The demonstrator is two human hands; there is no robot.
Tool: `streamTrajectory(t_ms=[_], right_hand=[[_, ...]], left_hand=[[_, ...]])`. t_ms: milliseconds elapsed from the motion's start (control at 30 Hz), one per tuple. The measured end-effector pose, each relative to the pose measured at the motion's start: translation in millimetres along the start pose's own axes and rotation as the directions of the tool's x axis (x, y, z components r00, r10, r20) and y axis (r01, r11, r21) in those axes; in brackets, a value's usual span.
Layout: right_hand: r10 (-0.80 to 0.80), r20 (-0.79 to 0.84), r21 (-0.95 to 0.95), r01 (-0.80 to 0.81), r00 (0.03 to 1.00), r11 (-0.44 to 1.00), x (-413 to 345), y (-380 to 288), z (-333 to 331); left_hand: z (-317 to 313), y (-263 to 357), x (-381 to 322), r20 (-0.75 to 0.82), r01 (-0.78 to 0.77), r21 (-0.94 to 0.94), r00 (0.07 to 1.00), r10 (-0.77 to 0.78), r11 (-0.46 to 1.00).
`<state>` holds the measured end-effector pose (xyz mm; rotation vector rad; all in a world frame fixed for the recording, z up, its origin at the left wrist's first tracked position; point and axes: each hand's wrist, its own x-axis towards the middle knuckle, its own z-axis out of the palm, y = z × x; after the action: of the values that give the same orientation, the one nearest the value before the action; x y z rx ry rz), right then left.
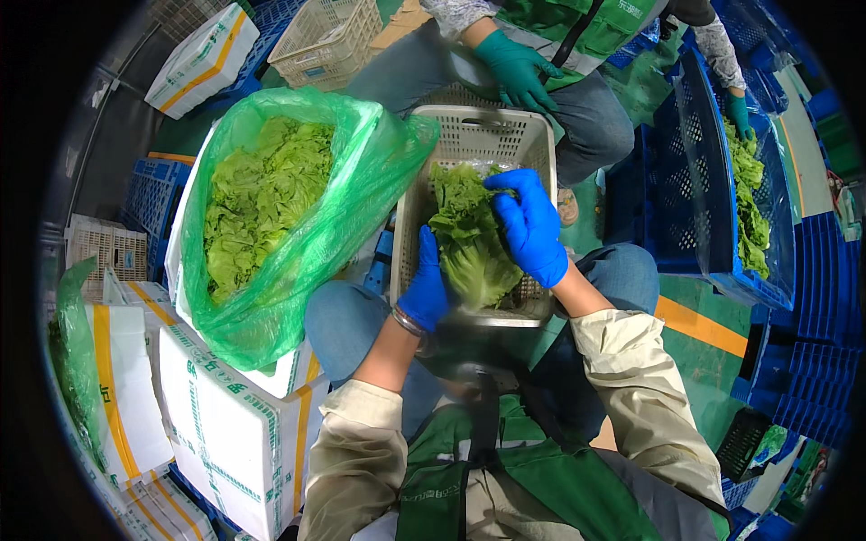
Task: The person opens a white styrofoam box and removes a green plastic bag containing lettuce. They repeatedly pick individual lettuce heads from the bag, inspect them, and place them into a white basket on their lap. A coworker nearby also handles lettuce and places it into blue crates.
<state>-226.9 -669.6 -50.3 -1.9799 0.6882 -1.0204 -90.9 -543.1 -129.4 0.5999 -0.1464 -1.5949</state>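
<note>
A head of leafy green lettuce (477,253) is held over a beige perforated plastic crate (544,155) between my knees. My left hand (427,284), in a blue glove, grips its left side with the thumb up; the other fingers are hidden behind the leaves. On the upper right, my right hand (529,226), also blue-gloved, has its fingers curled onto the outer leaves. Clear plastic film (482,164) shows inside the crate past the lettuce. To the left, a white foam box lined with a green plastic bag (365,196) is filled with loose lettuce leaves (270,196).
Across the crate sits a person with a green-gloved hand (517,71) on the lap. At right, another green-gloved hand (739,115) reaches into a blue crate (724,203) holding lettuce. White foam boxes (223,419) stand at lower left; blue crates (822,291) are stacked far right.
</note>
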Motion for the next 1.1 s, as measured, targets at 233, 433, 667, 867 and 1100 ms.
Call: streamTrajectory(t_ms=[233, 433, 667, 867, 1100], right_hand=[[-0.284, 0.211, -0.285, 0.337, 0.935, 0.898, 6.4, 2.6, 14.0], [-0.427, -0.007, -0.378, 0.393, 0.904, 0.838, 9.8, 11.5, 19.5], [-0.440, 0.043, -0.375, 0.423, 0.897, 0.825, -7.4, 8.0, 10.6], [-0.431, 0.116, -0.357, 0.442, 0.895, 0.822, -15.7, -5.0, 6.1], [-0.122, 0.130, -0.101, 0.136, 0.984, 0.986, -16.3, -10.3, 8.1]], left_hand=[[-5.3, -3.0, -0.5, -0.049, 0.014, 0.006, 0.999, -0.014, 1.000], [-16.6, -9.5, 12.4, 0.136, -0.106, -0.142, 0.983, 0.125, 0.984], [-15.7, -7.2, 29.4, 0.644, 0.141, -0.365, 0.752, 0.140, 0.920], [-19.4, -5.2, -3.3, -0.032, -0.058, 0.101, 0.998, 0.062, 0.993], [10.8, 20.9, -6.8, -0.314, -0.273, 0.299, 0.877, 0.364, 0.914]])
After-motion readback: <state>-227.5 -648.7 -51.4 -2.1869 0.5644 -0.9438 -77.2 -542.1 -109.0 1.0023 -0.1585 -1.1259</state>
